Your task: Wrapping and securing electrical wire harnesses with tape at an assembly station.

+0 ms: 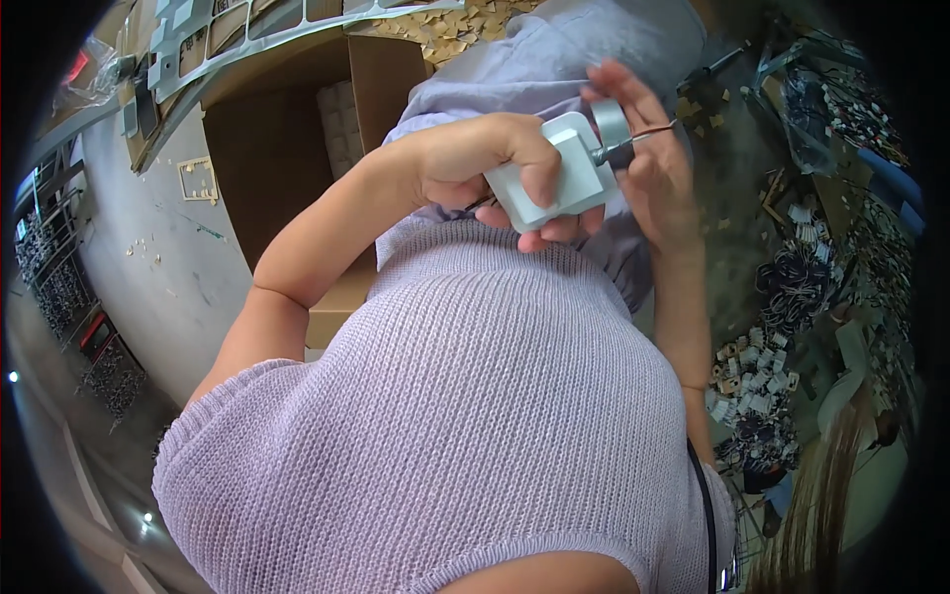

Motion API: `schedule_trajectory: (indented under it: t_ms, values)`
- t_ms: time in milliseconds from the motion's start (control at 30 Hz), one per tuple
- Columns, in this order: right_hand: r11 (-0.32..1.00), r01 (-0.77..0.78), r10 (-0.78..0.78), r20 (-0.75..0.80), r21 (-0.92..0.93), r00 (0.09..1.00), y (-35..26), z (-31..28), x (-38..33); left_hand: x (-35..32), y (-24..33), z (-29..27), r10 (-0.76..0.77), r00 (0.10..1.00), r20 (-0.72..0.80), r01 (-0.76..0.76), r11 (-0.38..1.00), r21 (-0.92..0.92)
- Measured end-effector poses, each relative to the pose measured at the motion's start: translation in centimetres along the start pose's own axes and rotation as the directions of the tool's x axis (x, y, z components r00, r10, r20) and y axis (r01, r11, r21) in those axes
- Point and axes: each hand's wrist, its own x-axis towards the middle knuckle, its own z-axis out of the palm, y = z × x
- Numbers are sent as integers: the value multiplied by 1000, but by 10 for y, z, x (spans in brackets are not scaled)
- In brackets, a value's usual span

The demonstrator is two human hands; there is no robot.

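Observation:
My left hand (500, 158) is closed around a white, squarish plastic housing (542, 188), thumb on its upper face and fingertips showing along the lower edge. A grey ribbed cable sleeve (616, 148) sticks out of the housing's right side, with a thin reddish-brown wire (651, 131) beyond it. Behind that side shows a pale grey curved piece (609, 121); whether it is joined to the housing I cannot tell. My right hand (661, 163) is just to the right, fingers stretched and apart, with the wire crossing in front of its palm.
A deep cardboard box (272, 163) stands open at the left, with a pale frame (267, 35) above it. Small yellowish chips (460, 30) lie at the top. White connectors (757, 381) and dark cable bundles (792, 287) are heaped at the right.

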Motion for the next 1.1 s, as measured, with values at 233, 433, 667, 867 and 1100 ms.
schedule_trajectory:
  t_ms: [233,433,667,867,1100]
  values:
    - [951,20,28,150,-310,988,-19,-10,14,-9,5,-8,-18,1000,8,19,999,-41]
    - [901,-138,153,-3,412,988,-22,-2,2,-15,0,-9,551,672,-494,252,457,853]
    - [979,173,-159,137,-103,978,-2,13,34,-19,25,11,67,862,-502,253,801,543]
    - [986,29,-21,56,-162,998,-12,8,19,-13,14,-9,675,602,-427,264,336,904]
    - [882,212,-272,-89,-420,958,7,-2,38,-12,6,-3,363,817,-448,144,624,768]
